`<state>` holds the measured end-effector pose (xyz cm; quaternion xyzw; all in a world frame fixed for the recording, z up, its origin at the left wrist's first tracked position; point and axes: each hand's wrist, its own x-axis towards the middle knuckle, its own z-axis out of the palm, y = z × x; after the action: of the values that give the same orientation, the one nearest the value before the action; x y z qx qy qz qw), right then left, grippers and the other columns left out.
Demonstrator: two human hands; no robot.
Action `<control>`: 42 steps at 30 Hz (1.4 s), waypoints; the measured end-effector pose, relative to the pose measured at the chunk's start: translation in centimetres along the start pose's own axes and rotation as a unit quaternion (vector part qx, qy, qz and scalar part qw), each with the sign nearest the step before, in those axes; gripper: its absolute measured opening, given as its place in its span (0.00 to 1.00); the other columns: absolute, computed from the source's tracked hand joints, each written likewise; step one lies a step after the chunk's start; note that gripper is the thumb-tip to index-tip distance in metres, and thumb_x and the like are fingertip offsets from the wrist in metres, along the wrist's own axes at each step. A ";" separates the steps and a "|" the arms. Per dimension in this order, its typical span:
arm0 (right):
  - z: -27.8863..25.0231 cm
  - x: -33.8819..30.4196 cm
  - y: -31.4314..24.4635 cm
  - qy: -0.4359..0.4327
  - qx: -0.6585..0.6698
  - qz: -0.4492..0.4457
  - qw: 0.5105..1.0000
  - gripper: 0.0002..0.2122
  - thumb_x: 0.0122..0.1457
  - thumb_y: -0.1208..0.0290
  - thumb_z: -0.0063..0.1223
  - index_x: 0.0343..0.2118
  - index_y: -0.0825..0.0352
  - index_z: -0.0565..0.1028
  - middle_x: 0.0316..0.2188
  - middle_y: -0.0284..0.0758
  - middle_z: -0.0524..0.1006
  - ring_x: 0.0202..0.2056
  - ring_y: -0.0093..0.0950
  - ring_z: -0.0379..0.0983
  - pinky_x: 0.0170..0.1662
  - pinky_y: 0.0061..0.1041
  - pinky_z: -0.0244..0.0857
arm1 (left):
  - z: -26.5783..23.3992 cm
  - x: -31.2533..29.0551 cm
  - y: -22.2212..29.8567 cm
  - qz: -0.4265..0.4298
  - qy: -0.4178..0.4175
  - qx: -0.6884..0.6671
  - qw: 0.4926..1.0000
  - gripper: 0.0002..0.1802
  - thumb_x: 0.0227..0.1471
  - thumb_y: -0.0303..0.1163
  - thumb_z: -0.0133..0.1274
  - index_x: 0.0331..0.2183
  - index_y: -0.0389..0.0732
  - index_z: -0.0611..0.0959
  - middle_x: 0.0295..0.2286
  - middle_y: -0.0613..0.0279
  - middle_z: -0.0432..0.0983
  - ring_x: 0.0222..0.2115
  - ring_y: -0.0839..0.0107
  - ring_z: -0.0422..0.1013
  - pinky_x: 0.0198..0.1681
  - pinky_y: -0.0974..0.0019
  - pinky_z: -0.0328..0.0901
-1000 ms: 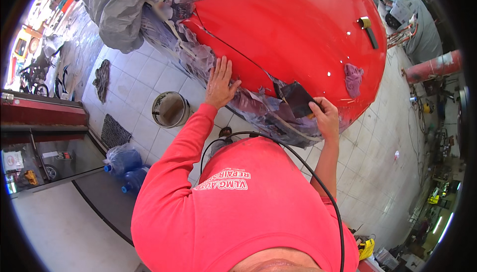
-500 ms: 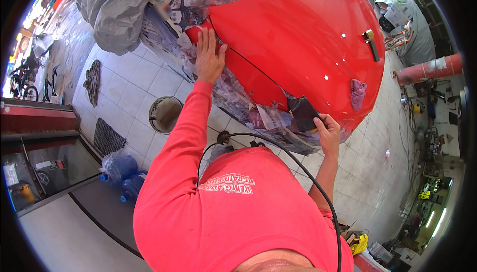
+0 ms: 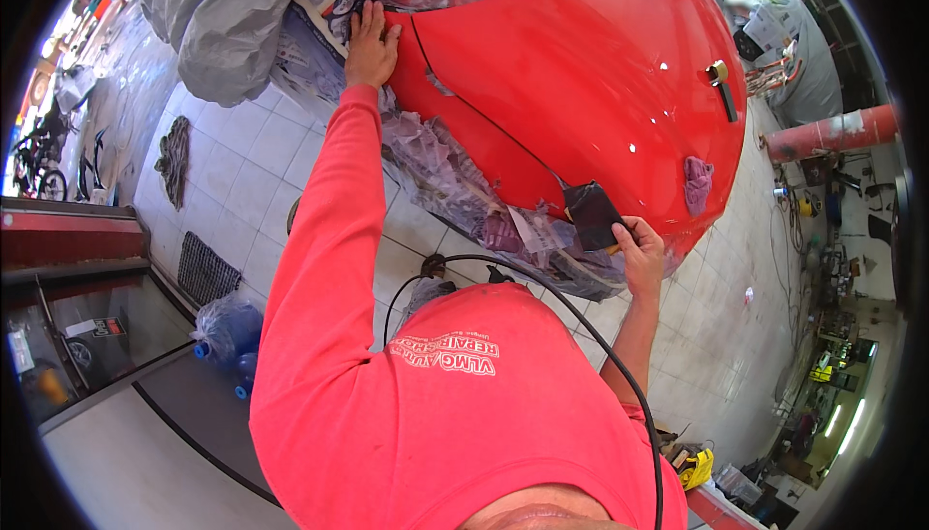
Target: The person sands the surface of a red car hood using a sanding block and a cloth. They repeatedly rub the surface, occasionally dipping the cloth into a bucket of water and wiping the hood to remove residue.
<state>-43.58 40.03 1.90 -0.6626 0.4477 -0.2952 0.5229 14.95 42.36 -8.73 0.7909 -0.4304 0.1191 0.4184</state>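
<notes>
Reaching, left grip (image 3: 371, 54) spread flat at red panel (image 3: 467, 138); right grip (image 3: 641, 251) pinching black sheet (image 3: 589, 214).

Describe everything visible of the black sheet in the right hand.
The black sheet looks thin, matte and roughly four-sided; its material is unclear. The right hand grips its lower right edge. It appears slanted, overlapping the border of the red hood and the masking in view; whether it touches them is unclear.

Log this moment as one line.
left hand: spread at masked edge of red fender | right hand: pinching black sheet | purple cloth: on red hood
</notes>
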 end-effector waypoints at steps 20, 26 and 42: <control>6.7 2.6 -2.3 -0.049 0.029 -0.029 0.998 0.08 0.66 0.73 0.64 0.41 0.73 0.82 0.30 0.27 0.80 0.32 0.13 0.71 0.35 0.18 0.66 | -5.4 -22.1 20.4 -0.251 -0.172 -0.616 0.726 0.30 0.62 0.35 0.66 0.63 0.40 0.77 0.56 0.59 0.78 0.50 0.69 0.76 0.49 0.59 0.78; 6.4 3.4 -1.5 -0.123 -0.049 -0.087 0.987 0.09 0.66 0.72 0.65 0.42 0.72 0.82 0.31 0.28 0.81 0.32 0.15 0.75 0.36 0.20 0.70 | -6.3 -24.8 28.0 -0.482 -0.190 -0.683 0.514 0.12 0.63 0.37 0.65 0.46 0.46 0.83 0.36 0.70 0.82 0.38 0.73 0.79 0.35 0.58 0.79; -2.1 3.7 3.0 -0.408 0.163 0.060 0.896 0.17 0.67 0.65 0.62 0.37 0.82 0.82 0.32 0.47 0.87 0.35 0.31 0.87 0.40 0.29 0.81 | -5.0 -29.0 36.6 -0.478 -0.018 -0.698 0.532 0.08 0.59 0.25 0.67 0.35 0.45 0.81 0.33 0.67 0.80 0.34 0.71 0.79 0.33 0.58 0.81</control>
<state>-44.67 35.62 -0.63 -0.6026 0.1793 -0.0359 0.7768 -30.21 52.80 -1.11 0.3366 0.0582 -0.4513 0.8244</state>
